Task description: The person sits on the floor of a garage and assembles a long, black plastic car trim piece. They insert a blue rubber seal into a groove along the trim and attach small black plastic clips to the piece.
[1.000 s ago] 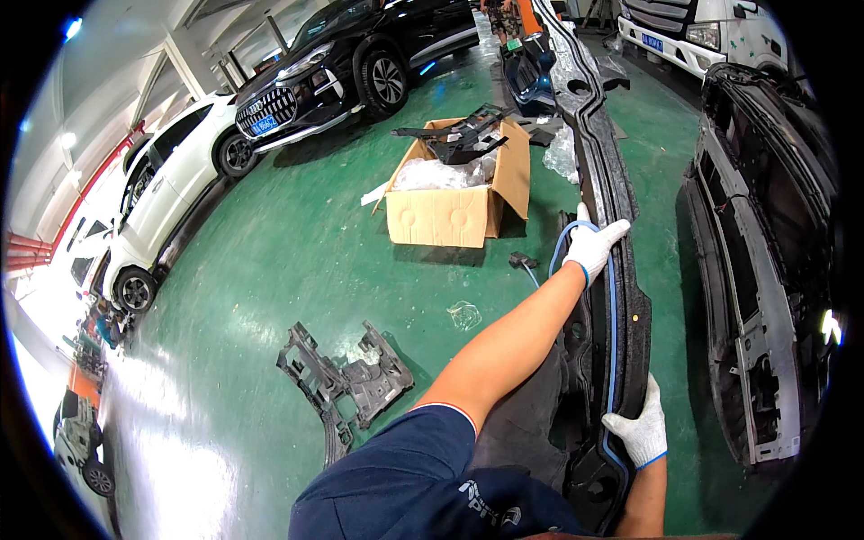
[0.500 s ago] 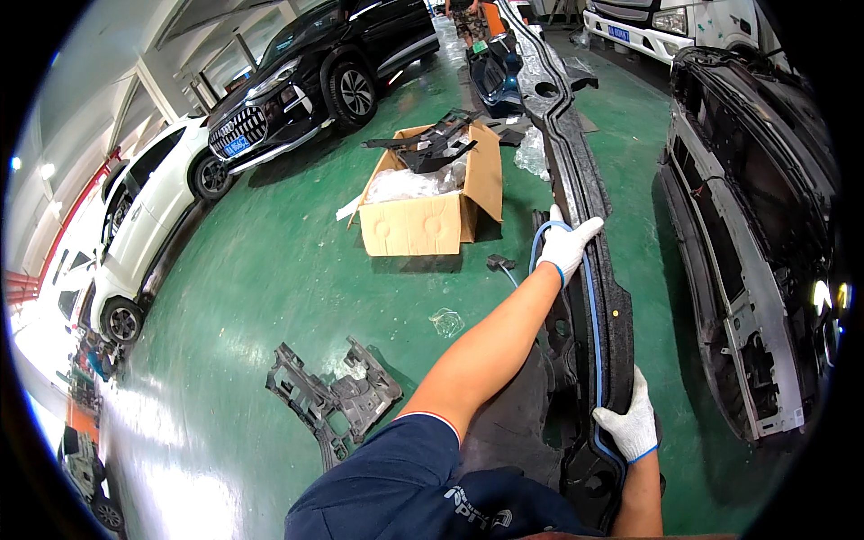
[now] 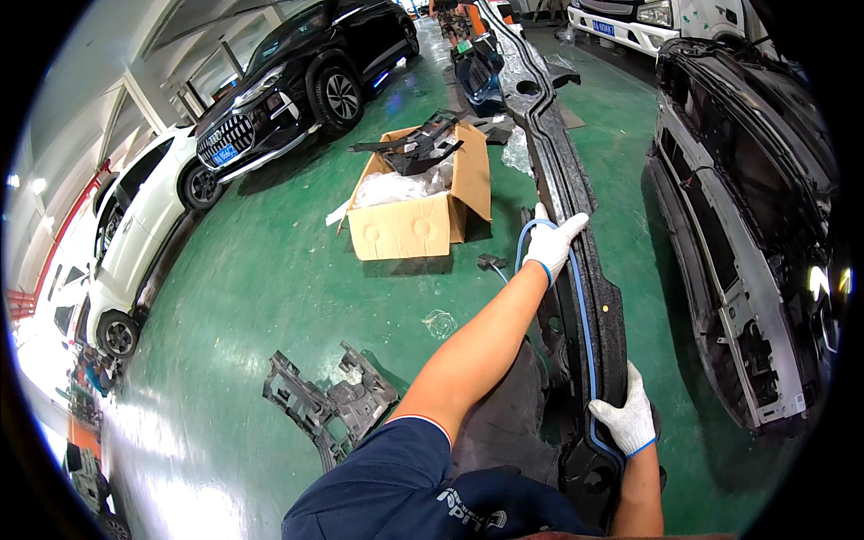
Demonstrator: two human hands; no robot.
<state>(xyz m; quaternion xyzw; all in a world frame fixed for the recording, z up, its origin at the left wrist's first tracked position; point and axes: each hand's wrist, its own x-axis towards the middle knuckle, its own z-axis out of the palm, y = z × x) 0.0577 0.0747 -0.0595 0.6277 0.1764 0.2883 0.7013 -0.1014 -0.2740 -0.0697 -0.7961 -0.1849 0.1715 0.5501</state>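
We work on a long black bumper beam (image 3: 576, 225) that runs away from us along the green floor (image 3: 270, 297). Our left hand (image 3: 553, 243), gloved in white, is stretched forward with the fingers laid around a blue cable (image 3: 579, 315) against the beam. Our right hand (image 3: 625, 418), also gloved, is clenched around the beam's near edge, pinching the same cable there. Between the hands the cable already lies along the beam; beyond the left hand none shows, so that stretch appears left to do. To the left of the left hand stand an open cardboard box (image 3: 418, 216) and a grey plastic bracket (image 3: 328, 405). A stripped car front (image 3: 747, 270) stands right of the hands. The beam's near end is cut off, and any cable fastenings are too small to make out.
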